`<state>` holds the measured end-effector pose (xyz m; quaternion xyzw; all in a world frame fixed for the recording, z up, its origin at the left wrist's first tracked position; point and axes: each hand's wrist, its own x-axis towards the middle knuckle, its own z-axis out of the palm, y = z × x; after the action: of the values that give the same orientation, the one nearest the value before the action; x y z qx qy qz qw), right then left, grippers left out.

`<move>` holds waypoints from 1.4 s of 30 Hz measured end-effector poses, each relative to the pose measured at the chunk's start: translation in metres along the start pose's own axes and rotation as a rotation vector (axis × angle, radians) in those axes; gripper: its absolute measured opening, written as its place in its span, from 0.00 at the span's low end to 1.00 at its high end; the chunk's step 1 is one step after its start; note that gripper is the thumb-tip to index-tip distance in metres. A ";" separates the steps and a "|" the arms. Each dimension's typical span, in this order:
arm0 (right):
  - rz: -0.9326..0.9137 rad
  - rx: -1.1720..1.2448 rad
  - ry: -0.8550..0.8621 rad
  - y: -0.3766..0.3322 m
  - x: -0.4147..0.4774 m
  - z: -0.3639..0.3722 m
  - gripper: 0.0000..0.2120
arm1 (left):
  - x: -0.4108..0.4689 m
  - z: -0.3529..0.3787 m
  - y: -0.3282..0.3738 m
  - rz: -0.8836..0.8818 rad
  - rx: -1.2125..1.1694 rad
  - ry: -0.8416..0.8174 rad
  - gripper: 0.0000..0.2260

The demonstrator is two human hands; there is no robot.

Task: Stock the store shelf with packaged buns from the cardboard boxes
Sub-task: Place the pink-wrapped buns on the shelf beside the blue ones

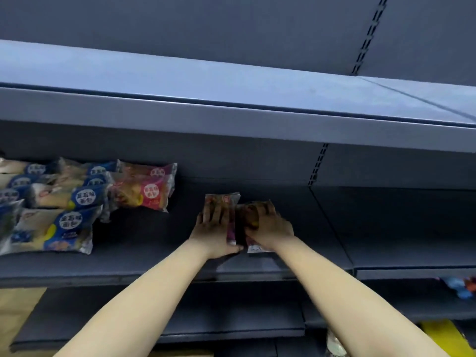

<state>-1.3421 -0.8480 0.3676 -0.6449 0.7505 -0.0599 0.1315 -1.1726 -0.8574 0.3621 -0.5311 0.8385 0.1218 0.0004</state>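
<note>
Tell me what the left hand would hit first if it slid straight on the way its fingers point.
Only the shelf's back panel, it seems. The left hand lies on a bun pack with no other pack beyond it; depth is hard to judge.

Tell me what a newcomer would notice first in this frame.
Two bare forearms reach up from the bottom to the middle shelf, the left hand lying flat on a pink bun pack and the right hand curled over a second pack right beside it. Further left on the same shelf lie stacked blue-labelled packs with pink-labelled packs next to them.
</note>
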 end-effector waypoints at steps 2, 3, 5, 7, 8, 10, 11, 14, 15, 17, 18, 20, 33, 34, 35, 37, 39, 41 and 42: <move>-0.085 0.003 0.004 0.010 0.013 -0.002 0.39 | 0.003 0.002 0.002 -0.014 -0.004 -0.020 0.51; -0.130 0.006 0.007 0.014 0.017 -0.003 0.38 | 0.003 0.001 0.001 -0.017 -0.010 -0.033 0.51; -0.202 0.023 0.003 0.019 0.023 -0.005 0.38 | 0.001 -0.004 0.001 -0.021 -0.022 -0.071 0.51; -0.202 0.004 -0.016 0.022 0.025 -0.008 0.39 | -0.001 -0.011 0.001 -0.022 -0.020 -0.129 0.53; -0.172 -0.019 -0.018 0.023 0.024 -0.008 0.42 | -0.001 -0.015 0.001 -0.025 -0.013 -0.165 0.53; -0.082 -0.089 -0.022 0.025 0.019 -0.013 0.47 | 0.000 -0.023 -0.001 -0.030 -0.005 -0.228 0.54; -0.056 -0.118 -0.048 0.025 0.017 -0.015 0.48 | 0.002 -0.025 -0.004 -0.031 -0.015 -0.245 0.54; -0.063 -0.115 -0.077 0.035 0.011 -0.025 0.42 | 0.002 -0.037 -0.004 0.006 -0.023 -0.219 0.50; -0.066 -0.124 -0.066 0.038 0.009 -0.029 0.44 | 0.001 -0.041 -0.003 0.020 -0.052 -0.214 0.49; -0.079 -0.179 0.003 0.043 0.005 -0.036 0.51 | 0.000 -0.047 -0.002 0.038 -0.111 -0.192 0.47; -0.095 -0.233 0.062 0.045 0.002 -0.040 0.52 | -0.001 -0.050 0.001 0.063 -0.130 -0.151 0.46; -0.148 -0.325 0.205 0.045 -0.003 -0.048 0.51 | 0.000 -0.053 0.004 0.103 -0.208 -0.028 0.43; -0.814 -0.291 0.534 -0.065 -0.027 -0.035 0.50 | -0.055 -0.087 -0.040 -0.131 -0.937 0.172 0.21; -0.859 -0.273 0.543 -0.076 -0.029 -0.030 0.49 | -0.061 -0.087 -0.049 -0.175 -0.982 0.189 0.20; -0.894 -0.265 0.539 -0.087 -0.030 -0.026 0.48 | -0.067 -0.086 -0.060 -0.212 -1.034 0.209 0.20; -0.932 -0.296 0.490 -0.107 -0.035 -0.019 0.47 | -0.083 -0.085 -0.080 -0.235 -1.094 0.260 0.25; -0.954 -0.339 0.441 -0.127 -0.038 -0.012 0.48 | -0.103 -0.084 -0.100 -0.255 -1.068 0.272 0.27; -0.969 -0.323 0.410 -0.147 -0.041 -0.002 0.46 | -0.119 -0.079 -0.120 -0.293 -1.050 0.269 0.14; -0.973 -0.309 0.392 -0.157 -0.043 0.002 0.46 | -0.126 -0.077 -0.129 -0.315 -1.037 0.283 0.09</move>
<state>-1.1865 -0.8308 0.4111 -0.9062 0.3762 -0.1217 -0.1501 -0.9932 -0.8130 0.4267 -0.5919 0.5710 0.4443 -0.3551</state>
